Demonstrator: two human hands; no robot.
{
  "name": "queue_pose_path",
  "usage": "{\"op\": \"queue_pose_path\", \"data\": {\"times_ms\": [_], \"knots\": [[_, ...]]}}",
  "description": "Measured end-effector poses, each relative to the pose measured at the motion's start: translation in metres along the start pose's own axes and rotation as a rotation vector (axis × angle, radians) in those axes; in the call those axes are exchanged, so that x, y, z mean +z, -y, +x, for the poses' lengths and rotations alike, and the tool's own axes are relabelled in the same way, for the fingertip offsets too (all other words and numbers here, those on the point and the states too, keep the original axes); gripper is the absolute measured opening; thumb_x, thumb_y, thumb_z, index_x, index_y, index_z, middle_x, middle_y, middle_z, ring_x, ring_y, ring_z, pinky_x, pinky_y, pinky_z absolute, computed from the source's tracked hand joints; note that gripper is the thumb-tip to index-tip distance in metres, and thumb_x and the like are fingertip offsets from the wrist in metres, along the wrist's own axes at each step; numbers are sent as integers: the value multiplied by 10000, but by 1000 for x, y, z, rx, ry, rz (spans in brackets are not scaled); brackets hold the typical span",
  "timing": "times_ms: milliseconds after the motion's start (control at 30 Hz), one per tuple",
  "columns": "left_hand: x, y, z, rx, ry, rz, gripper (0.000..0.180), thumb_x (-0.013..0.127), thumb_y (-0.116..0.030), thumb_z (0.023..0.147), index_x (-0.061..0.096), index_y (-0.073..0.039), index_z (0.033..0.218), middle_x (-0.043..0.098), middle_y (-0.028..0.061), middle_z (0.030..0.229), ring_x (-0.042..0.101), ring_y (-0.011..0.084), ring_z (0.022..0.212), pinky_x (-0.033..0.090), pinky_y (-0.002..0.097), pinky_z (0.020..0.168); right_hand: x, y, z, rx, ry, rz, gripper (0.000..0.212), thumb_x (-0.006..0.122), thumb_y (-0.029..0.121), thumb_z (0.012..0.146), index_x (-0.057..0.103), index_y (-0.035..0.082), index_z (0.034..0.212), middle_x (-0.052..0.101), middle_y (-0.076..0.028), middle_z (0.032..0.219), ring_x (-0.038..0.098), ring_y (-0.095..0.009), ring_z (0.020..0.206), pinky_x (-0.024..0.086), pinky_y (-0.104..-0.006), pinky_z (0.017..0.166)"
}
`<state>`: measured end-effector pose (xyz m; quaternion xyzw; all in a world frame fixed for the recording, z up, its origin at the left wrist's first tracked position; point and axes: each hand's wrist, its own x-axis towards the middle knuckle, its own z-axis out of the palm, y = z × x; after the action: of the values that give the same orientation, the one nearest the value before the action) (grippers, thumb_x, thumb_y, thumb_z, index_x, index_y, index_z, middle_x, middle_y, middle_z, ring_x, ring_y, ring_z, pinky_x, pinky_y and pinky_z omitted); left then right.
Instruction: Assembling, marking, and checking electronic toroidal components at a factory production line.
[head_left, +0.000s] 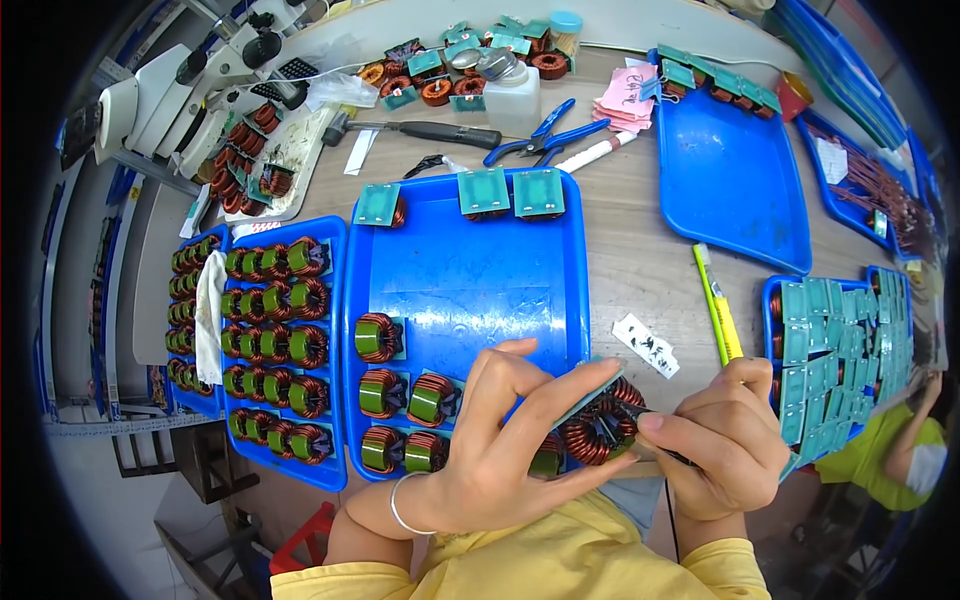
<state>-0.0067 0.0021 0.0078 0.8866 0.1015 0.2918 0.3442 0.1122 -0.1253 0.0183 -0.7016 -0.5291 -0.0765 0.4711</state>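
My left hand holds a copper-wound toroidal coil on a green circuit board, tilted between the thumb and fingers over the front right of a blue tray. My right hand is closed in a pinch around a slim dark tool. Its tip reaches the coil's side, while the rest is mostly covered by my fingers, so its kind is unclear. Inside that tray, several coils with green bands sit at the left and front, and board-topped coils line the far edge.
Left of it, a blue tray of coils stands in rows. A yellow marker lies to the right, near stacked green boards. Blue pliers, a hammer and a white bottle are farther back. A person is at far right.
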Motion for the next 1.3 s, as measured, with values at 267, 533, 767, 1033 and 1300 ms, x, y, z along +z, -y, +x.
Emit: {"op": "queue_pose_path", "data": {"times_ms": [267,533,767,1033,1300], "knots": [[1,1,0,14,-4,9,635,851,-209,492,612,-31,1053,454,28,815,452,171,725,441,376,793,-5,-6,-1,-81,64,0,385,725,68,481,695,109,863,497,49,627,532,-95,569,375,-260,617],[1,-2,3,-1,-17,-73,614,827,-153,530,597,-14,1083,429,40,770,436,174,669,451,358,731,-6,-6,0,-56,45,4,390,721,61,465,697,105,853,494,46,621,528,-95,563,372,-255,612],[1,-1,3,-2,1,-136,615,819,-145,544,591,-9,1099,473,57,819,458,181,713,458,365,756,-5,-6,1,-42,14,13,374,718,52,457,700,107,827,482,47,601,518,-93,545,365,-250,593],[1,3,1,53,26,-32,634,855,-207,508,590,-21,1053,493,59,875,507,192,778,471,383,823,-3,-8,1,-30,-31,0,365,740,50,438,701,106,796,483,45,587,510,-102,525,361,-254,584],[-1,3,6,-49,84,-317,642,821,-161,566,559,5,1127,562,120,1024,538,242,893,458,341,818,-12,-20,-1,-20,-211,136,238,767,67,534,674,67,753,526,12,604,517,-125,525,365,-289,597]]}}
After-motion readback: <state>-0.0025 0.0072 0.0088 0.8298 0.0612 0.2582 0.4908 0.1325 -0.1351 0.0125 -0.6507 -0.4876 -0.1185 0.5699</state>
